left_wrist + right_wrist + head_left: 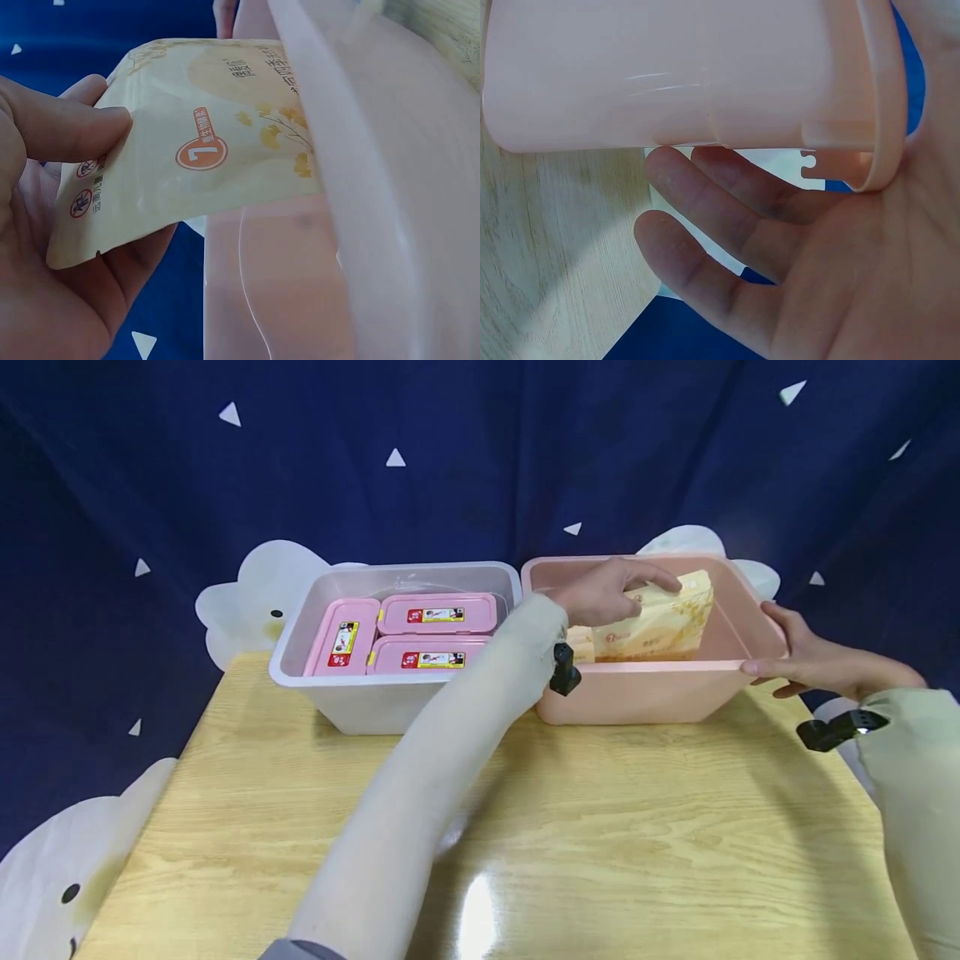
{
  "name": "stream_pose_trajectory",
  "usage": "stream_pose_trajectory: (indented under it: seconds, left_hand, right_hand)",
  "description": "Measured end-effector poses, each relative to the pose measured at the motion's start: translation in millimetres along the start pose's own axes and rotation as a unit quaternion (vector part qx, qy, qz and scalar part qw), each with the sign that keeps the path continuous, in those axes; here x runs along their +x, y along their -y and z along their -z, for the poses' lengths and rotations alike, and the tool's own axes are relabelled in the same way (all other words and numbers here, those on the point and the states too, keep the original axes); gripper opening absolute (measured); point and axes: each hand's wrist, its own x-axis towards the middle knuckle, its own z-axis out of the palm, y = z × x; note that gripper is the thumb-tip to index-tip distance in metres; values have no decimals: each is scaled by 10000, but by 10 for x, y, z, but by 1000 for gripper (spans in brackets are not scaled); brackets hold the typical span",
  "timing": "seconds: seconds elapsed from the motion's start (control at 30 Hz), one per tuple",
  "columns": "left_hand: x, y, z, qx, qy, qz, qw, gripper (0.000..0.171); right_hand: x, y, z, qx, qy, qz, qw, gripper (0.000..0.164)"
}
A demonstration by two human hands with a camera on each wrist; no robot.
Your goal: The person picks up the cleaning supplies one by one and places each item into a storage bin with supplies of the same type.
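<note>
My left hand (643,593) reaches into a pink bin (660,667) and pinches the top of a yellow packet (663,622), which stands tilted inside it. In the left wrist view the thumb (67,127) lies across the packet (225,142) and the fingers sit behind it, next to the bin wall (405,187). My right hand (795,652) grips the bin's right front corner, thumb along the rim. The right wrist view shows its fingers (720,217) under the bin (667,75), rim against the palm.
A translucent grey bin (360,702) stands touching the pink bin's left side and holds three pink lidded boxes (438,612). Both bins sit at the far edge of a wooden table (600,843). A dark blue curtain hangs behind.
</note>
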Motion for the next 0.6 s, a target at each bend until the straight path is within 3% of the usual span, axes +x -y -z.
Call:
stream_pose_trajectory:
  seconds: [0.47, 0.6]
  left_hand:
    - [18, -54, -65, 693, 358, 151, 9968, 60]
    - [33, -81, -76, 689, 419, 163, 9966, 62]
  right_hand:
    - [-51, 1, 17, -22, -28, -13, 10000, 108]
    - [-73, 1, 27, -84, -35, 25, 10000, 107]
